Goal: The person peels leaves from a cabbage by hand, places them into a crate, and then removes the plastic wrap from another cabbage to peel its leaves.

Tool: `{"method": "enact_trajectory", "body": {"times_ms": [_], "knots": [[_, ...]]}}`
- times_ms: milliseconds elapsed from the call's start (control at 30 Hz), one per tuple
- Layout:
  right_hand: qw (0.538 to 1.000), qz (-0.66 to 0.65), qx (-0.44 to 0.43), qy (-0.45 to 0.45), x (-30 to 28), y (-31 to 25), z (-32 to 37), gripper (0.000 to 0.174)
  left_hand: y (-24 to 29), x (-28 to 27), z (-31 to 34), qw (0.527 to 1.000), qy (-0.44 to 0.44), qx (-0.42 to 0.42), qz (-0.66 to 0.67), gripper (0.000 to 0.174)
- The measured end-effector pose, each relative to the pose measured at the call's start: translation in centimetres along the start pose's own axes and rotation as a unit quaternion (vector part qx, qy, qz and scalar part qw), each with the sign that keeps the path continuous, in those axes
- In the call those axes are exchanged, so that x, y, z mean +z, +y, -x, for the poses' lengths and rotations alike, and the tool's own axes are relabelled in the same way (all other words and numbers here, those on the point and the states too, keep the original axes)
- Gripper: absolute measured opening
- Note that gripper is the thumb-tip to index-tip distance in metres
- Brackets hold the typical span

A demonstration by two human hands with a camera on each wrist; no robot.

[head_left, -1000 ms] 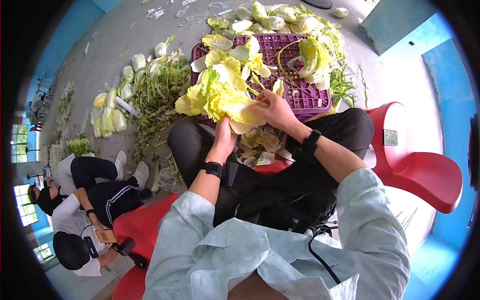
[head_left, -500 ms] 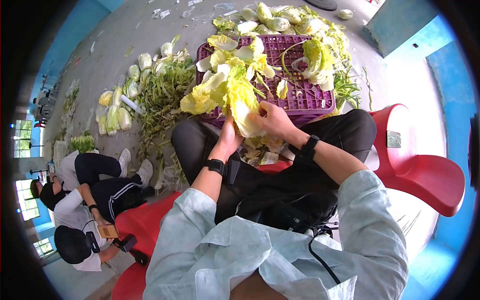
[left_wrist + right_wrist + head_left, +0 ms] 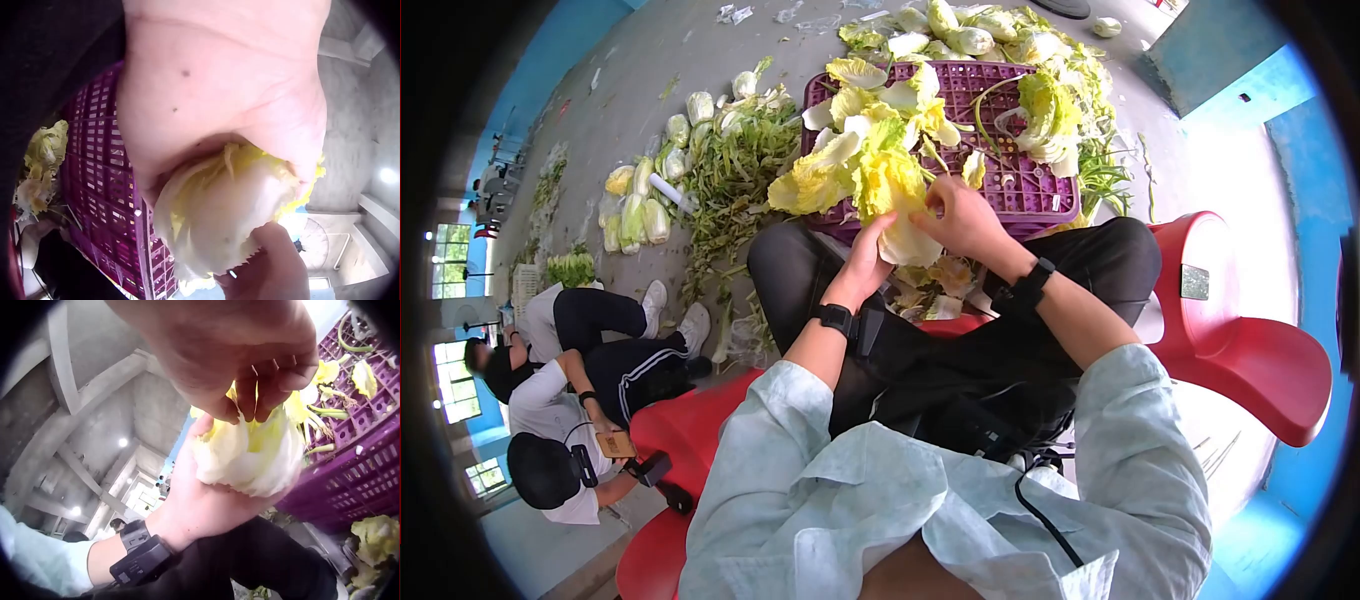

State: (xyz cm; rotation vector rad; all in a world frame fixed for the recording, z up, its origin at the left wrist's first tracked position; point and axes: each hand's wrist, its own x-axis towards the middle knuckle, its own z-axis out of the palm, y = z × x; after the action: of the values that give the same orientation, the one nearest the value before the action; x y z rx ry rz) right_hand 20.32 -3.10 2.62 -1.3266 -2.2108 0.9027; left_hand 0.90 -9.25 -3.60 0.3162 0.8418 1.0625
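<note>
Yellow-white cabbage leaves (image 3: 908, 240) are held in front of the purple crate (image 3: 1040, 205). The left hand (image 3: 864, 262) grips their white base from the left and below; in the left wrist view the pale base (image 3: 219, 209) fills its palm. On the right, the right hand (image 3: 968, 220) has its fingers curled at the edge of the leaves. In the right wrist view its fingertips pinch the upper edge of the cabbage piece (image 3: 250, 459), above the left palm. More loose leaves (image 3: 855, 110) lie on the crate, along with a small leaf (image 3: 973, 169).
Behind the crate is a pile of cabbages (image 3: 970, 40); wilted greens (image 3: 745, 165) and several cabbages (image 3: 632, 220) lie on the floor to the left. A red chair (image 3: 1200, 280) stands right. Another person (image 3: 550, 400) sits at the left. Discarded leaves (image 3: 375, 540) lie below the crate.
The held leaves have turned more upright and shifted slightly right. The right hand first moved down along them, then back up. A small leaf now lies on the crate.
</note>
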Motion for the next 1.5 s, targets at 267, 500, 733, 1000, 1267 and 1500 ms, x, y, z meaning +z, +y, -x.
{"method": "enact_trajectory", "body": {"times_ms": [267, 500, 733, 1000, 1267, 1500], "knots": [[0.923, -0.294, 0.188, -0.16, 0.1, 0.4, -0.6, 0.099, -0.3, -0.7, -0.1, 1.0, 0.011, 0.003, 0.014, 0.042], [0.921, -0.331, 0.116, -0.171, -0.1, -0.1, 0.1, 0.101, -0.5, -0.6, -0.3, 0.995, -0.01, 0.012, -0.098, 0.032], [0.867, -0.472, 0.117, -0.11, -1.2, -0.1, -0.3, 0.077, 1.9, 2.7, 0.9, 0.996, -0.04, 0.01, -0.078, 0.049], [0.718, -0.667, 0.185, -0.071, -5.0, 1.8, -0.8, 0.041, 9.2, 4.3, 0.3, 0.961, -0.001, 0.125, -0.248, 0.057], [0.804, -0.578, 0.126, 0.068, -9.5, 0.7, -0.1, 0.039, 14.7, -16.9, -7.2, 0.805, 0.461, 0.117, -0.355, 0.072], [0.776, -0.6, 0.181, 0.072, -8.0, 0.4, -0.4, 0.04, 14.4, -15.5, -7.6, 0.896, 0.33, -0.034, -0.295, 0.056]]}}
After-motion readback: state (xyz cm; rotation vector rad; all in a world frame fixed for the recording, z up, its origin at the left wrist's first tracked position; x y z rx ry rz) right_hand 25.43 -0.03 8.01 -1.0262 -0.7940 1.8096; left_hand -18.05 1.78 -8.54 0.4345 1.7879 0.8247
